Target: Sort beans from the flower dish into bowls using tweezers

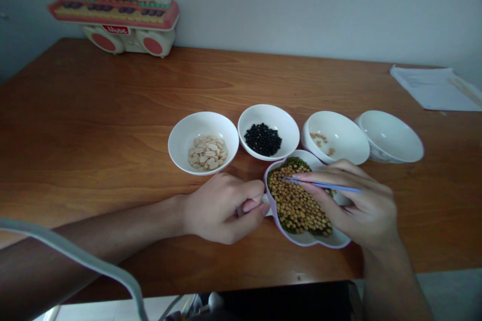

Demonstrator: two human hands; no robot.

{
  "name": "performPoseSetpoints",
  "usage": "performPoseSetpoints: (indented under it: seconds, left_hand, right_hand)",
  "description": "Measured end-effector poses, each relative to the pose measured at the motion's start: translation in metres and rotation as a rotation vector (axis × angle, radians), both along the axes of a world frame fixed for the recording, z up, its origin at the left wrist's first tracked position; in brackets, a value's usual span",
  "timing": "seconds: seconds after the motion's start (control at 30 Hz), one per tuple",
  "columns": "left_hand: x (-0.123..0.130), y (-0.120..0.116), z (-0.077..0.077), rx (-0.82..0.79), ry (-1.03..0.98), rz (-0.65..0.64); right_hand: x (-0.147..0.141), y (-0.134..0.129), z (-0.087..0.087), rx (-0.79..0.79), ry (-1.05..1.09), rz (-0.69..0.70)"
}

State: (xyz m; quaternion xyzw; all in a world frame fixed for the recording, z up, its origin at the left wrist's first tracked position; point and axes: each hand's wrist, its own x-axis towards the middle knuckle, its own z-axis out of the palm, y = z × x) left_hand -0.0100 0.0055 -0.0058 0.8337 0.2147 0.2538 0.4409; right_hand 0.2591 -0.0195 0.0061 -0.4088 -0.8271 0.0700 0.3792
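My left hand [228, 208] is closed around the short pale handle of a lilac-rimmed, scalloped dish [276, 213]. Yellow soybeans [297, 203] lie in the dish, with green mung beans [297, 162] showing along its edges. Over the dish, my right hand [354, 200] pinches blue tweezers [327, 184], whose tips point left and down at the soybeans. Whether a bean sits between the tips is too small to tell. Behind the dish stand a bowl of black beans [263, 139] and a white bowl [339, 135] with several soybeans in it.
A white bowl [181, 133] of split peanuts [208, 153] stands at the left, and another white bowl [391, 135] at the far right. Papers [433, 88] lie at the back right. A toy keyboard figure [116, 15] stands back left. A pale cable [83, 256] crosses the lower left.
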Motion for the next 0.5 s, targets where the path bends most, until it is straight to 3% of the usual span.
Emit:
performPoseSetpoints:
  seconds: [0.5]
  left_hand:
    - [0.0001, 0.0001, -0.0022, 0.004, -0.011, -0.002]
  right_hand:
    - [0.0002, 0.0018, 0.0015, -0.023, -0.058, 0.0]
